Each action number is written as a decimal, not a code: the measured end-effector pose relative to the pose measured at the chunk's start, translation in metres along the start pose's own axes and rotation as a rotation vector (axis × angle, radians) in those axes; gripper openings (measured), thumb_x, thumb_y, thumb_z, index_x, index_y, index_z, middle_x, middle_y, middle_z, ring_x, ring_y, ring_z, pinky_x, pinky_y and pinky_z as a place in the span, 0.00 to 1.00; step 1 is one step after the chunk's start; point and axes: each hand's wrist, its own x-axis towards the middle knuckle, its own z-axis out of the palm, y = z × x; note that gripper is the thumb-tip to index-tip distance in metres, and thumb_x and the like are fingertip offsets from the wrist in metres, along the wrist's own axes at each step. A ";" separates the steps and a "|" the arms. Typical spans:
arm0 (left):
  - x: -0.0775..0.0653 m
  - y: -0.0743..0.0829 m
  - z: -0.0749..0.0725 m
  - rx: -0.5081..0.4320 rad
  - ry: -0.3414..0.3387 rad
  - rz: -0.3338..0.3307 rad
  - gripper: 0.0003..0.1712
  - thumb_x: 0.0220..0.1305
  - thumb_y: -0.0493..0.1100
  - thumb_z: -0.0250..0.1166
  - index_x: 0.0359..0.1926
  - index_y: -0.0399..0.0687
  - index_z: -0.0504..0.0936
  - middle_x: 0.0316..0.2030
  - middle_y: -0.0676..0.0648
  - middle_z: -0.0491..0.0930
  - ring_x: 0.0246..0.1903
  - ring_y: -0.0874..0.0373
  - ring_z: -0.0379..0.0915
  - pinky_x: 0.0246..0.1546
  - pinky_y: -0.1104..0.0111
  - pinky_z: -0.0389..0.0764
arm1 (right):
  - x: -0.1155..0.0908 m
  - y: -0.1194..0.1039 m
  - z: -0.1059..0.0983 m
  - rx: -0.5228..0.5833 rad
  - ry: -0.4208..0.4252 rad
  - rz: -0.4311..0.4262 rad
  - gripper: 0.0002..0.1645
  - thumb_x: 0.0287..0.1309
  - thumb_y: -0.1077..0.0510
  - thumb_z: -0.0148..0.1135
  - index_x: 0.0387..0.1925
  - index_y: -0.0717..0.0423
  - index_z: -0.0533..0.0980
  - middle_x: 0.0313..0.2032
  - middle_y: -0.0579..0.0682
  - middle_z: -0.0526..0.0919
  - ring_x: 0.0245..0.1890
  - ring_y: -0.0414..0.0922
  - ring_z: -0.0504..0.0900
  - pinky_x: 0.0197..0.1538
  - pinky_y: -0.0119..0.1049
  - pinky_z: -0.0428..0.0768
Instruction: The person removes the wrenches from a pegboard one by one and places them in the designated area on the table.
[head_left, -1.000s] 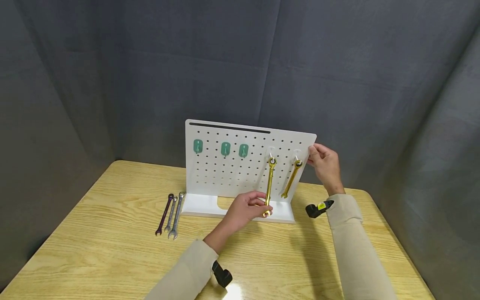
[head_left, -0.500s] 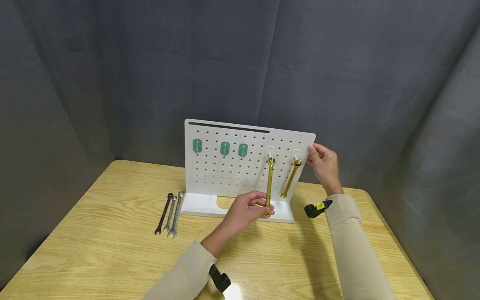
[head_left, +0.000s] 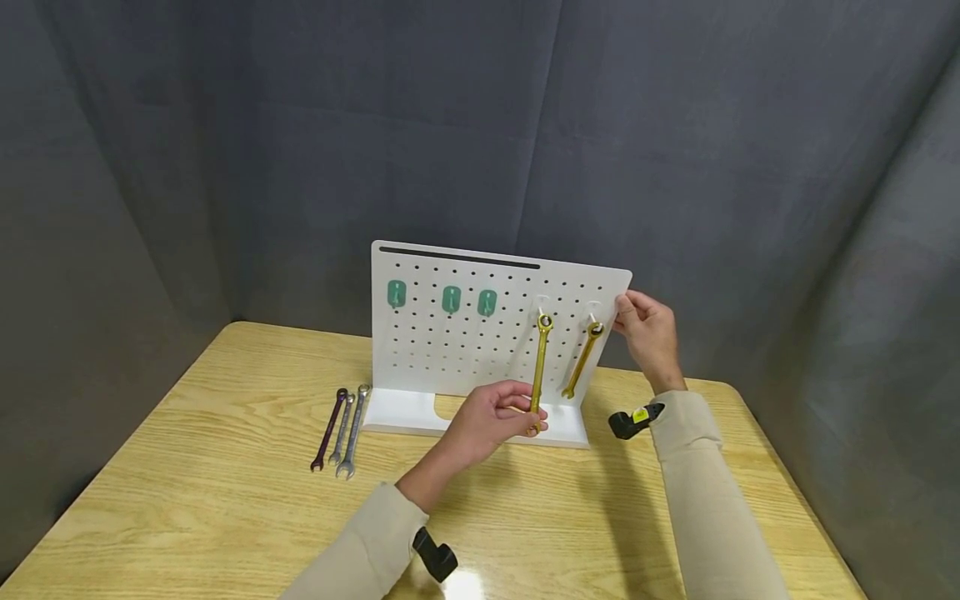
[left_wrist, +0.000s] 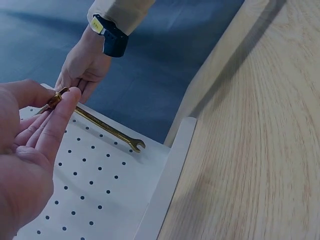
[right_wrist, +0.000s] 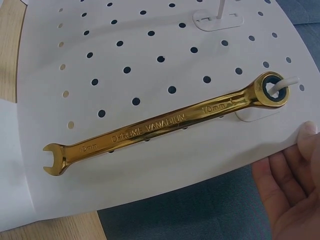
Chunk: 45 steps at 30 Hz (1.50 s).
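My left hand (head_left: 483, 423) pinches the lower, open end of a gold combination wrench (head_left: 541, 362). The wrench stands nearly upright, its ring end at a white hook (head_left: 541, 310); whether the ring is on that hook I cannot tell. In the left wrist view thumb and fingers close on the wrench's jaw end (left_wrist: 56, 100). My right hand (head_left: 649, 336) grips the right edge of a white pegboard (head_left: 450, 350) between thumb and fingers. Beside it a second gold wrench (right_wrist: 160, 122), marked 10mm, hangs by its ring from another white hook (right_wrist: 285, 84).
Three green hooks (head_left: 451, 300) sit on the board's left half, bare. Left of the board's base (head_left: 397, 411), on the wooden table (head_left: 225, 467), lie a purple wrench (head_left: 328, 429) and two silver wrenches (head_left: 352, 433). A grey curtain (head_left: 375, 125) surrounds the table.
The held wrench and both hands have hardly moved; the left forearm shifts slightly left. Small shifts of the whole scene come with the head camera.
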 end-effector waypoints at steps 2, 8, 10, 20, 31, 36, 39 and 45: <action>0.000 0.001 0.000 -0.001 -0.004 0.003 0.19 0.68 0.28 0.65 0.58 0.25 0.76 0.42 0.38 0.86 0.41 0.50 0.87 0.44 0.61 0.88 | 0.000 0.000 0.000 0.000 0.000 -0.001 0.24 0.77 0.54 0.55 0.63 0.68 0.77 0.55 0.65 0.82 0.45 0.37 0.85 0.56 0.39 0.84; 0.000 0.006 0.001 -0.025 -0.020 -0.010 0.20 0.68 0.29 0.66 0.59 0.25 0.76 0.43 0.37 0.86 0.41 0.51 0.87 0.45 0.61 0.88 | -0.001 0.000 -0.001 -0.017 -0.001 -0.001 0.24 0.77 0.54 0.55 0.63 0.67 0.77 0.55 0.65 0.83 0.47 0.41 0.85 0.57 0.43 0.83; 0.000 0.007 0.001 -0.028 -0.026 -0.012 0.21 0.68 0.29 0.66 0.60 0.25 0.75 0.43 0.37 0.86 0.42 0.50 0.87 0.45 0.61 0.88 | -0.001 0.000 -0.001 -0.021 0.000 -0.002 0.24 0.77 0.55 0.55 0.63 0.67 0.77 0.55 0.64 0.83 0.47 0.41 0.85 0.57 0.44 0.83; -0.004 0.017 -0.003 -0.043 -0.014 -0.020 0.21 0.68 0.28 0.64 0.60 0.24 0.75 0.43 0.35 0.86 0.41 0.50 0.87 0.46 0.61 0.88 | 0.000 0.003 -0.001 -0.028 -0.004 0.003 0.24 0.77 0.55 0.54 0.64 0.67 0.76 0.56 0.65 0.82 0.47 0.41 0.85 0.54 0.35 0.84; -0.019 0.030 -0.017 -0.078 -0.008 -0.017 0.22 0.68 0.28 0.64 0.61 0.24 0.74 0.43 0.36 0.86 0.42 0.50 0.87 0.47 0.58 0.88 | 0.000 0.003 0.002 0.009 -0.007 -0.005 0.24 0.77 0.54 0.55 0.62 0.70 0.76 0.55 0.66 0.82 0.44 0.35 0.84 0.54 0.37 0.84; -0.031 0.036 -0.033 -0.096 0.002 -0.044 0.21 0.68 0.29 0.65 0.60 0.26 0.75 0.44 0.37 0.86 0.43 0.50 0.87 0.48 0.58 0.87 | 0.000 0.003 0.004 0.010 -0.005 0.004 0.24 0.77 0.54 0.56 0.61 0.70 0.77 0.54 0.66 0.82 0.43 0.35 0.84 0.53 0.34 0.84; -0.037 0.042 -0.043 -0.078 0.012 -0.025 0.20 0.68 0.30 0.65 0.59 0.28 0.76 0.45 0.35 0.86 0.43 0.50 0.87 0.48 0.58 0.87 | 0.001 0.001 0.003 -0.003 0.000 -0.002 0.24 0.76 0.54 0.56 0.62 0.69 0.77 0.54 0.65 0.83 0.43 0.37 0.85 0.54 0.37 0.84; -0.047 0.048 -0.062 -0.038 0.038 -0.001 0.20 0.68 0.30 0.65 0.59 0.27 0.76 0.46 0.34 0.86 0.43 0.51 0.87 0.47 0.60 0.87 | 0.000 0.001 0.001 -0.010 0.008 -0.012 0.24 0.77 0.54 0.56 0.62 0.68 0.77 0.55 0.65 0.83 0.46 0.40 0.86 0.55 0.39 0.84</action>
